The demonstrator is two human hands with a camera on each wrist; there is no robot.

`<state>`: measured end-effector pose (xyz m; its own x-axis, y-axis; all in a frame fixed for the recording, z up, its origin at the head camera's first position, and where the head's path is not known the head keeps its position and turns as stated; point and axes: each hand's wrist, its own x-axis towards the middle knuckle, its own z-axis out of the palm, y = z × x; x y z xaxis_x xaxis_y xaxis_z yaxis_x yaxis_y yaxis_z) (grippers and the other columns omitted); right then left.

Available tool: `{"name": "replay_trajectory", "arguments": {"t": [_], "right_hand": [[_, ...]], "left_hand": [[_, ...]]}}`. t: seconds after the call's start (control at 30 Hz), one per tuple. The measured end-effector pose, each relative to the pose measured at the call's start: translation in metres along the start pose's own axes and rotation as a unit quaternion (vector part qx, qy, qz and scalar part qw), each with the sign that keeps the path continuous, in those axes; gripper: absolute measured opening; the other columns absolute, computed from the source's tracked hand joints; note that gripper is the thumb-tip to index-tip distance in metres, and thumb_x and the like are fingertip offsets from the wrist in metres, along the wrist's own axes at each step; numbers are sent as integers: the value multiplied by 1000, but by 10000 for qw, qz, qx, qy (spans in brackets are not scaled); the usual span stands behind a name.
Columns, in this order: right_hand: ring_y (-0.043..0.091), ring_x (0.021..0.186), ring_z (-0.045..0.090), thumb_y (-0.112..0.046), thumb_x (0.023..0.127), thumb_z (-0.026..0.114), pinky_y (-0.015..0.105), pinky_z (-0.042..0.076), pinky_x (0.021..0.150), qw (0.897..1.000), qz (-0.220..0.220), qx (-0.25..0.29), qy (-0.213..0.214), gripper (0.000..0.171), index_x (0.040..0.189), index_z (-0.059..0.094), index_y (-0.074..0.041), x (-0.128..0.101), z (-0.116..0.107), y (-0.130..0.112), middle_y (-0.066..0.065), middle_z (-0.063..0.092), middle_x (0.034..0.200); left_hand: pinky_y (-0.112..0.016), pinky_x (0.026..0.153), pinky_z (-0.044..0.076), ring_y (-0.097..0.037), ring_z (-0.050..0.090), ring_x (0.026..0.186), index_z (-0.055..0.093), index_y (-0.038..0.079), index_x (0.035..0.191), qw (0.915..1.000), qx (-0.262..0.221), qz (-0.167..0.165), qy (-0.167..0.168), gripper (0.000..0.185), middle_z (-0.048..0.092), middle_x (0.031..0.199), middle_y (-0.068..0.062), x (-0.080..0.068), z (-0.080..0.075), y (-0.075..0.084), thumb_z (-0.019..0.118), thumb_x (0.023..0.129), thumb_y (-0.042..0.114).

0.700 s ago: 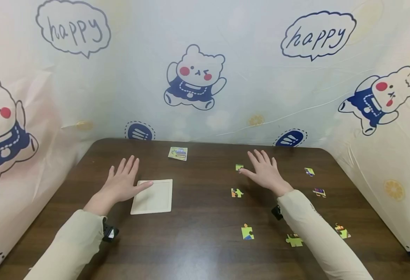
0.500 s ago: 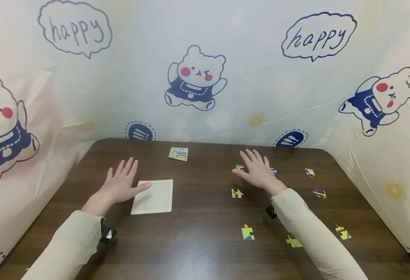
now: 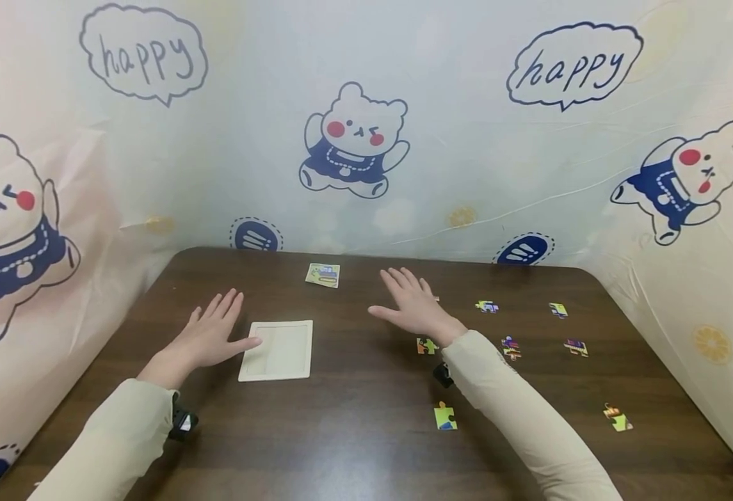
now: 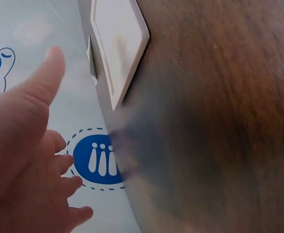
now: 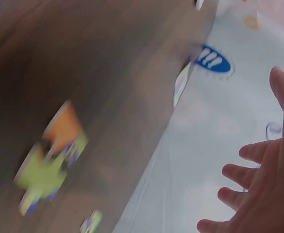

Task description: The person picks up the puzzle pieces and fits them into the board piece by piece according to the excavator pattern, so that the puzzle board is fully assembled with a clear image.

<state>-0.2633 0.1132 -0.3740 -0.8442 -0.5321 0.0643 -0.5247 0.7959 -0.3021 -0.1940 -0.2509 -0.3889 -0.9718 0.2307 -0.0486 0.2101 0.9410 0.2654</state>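
Observation:
My left hand (image 3: 206, 337) hovers with spread fingers beside a white square puzzle tray (image 3: 277, 351); in the head view its thumb overlaps the tray's left edge. Fingers spread, my right hand (image 3: 415, 306) is held over the table and holds nothing. Below it lies an orange and green jigsaw piece (image 3: 428, 346), seen blurred in the right wrist view as a jigsaw piece (image 5: 45, 170). Another piece is mostly hidden behind the right hand. A green jigsaw piece (image 3: 445, 417) lies nearer the front. In the left wrist view the tray (image 4: 120, 41) is apart from the hand.
A small picture card (image 3: 323, 275) lies at the table's back edge. Several more jigsaw pieces are scattered on the right, among them a blue one (image 3: 487, 306), a purple one (image 3: 576, 347) and a yellow-green one (image 3: 619, 417). A printed curtain (image 3: 441, 153) surrounds the brown table (image 3: 354, 431).
My right hand has swept left, away from the right-hand pieces, uncovering two of them. Its sleeve now hides a green piece near the front. The left hand has shifted slightly left.

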Motion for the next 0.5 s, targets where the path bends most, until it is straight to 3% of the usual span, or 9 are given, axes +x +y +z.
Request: {"name": "replay_trajectory", "arguments": {"t": [0.27, 0.5], "right_hand": [[28, 137, 12, -62, 87, 44, 56, 13, 105, 9984, -427, -286, -231, 83, 147, 22, -11, 20, 23, -40, 10, 23, 149], [25, 137, 12, -62, 88, 43, 53, 16, 106, 9919, -792, -523, -844, 80, 147, 23, -12, 29, 44, -72, 6, 22, 150]], "left_hand": [[-67, 98, 8, -49, 10, 130, 20, -10, 141, 9989, -156, 286, -345, 95, 13, 145, -31, -3, 1, -7, 65, 81, 48], [-66, 99, 9, -49, 13, 130, 27, -8, 140, 9950, -322, 453, -828, 97, 20, 144, -30, -8, 3, -10, 67, 76, 52]]}}
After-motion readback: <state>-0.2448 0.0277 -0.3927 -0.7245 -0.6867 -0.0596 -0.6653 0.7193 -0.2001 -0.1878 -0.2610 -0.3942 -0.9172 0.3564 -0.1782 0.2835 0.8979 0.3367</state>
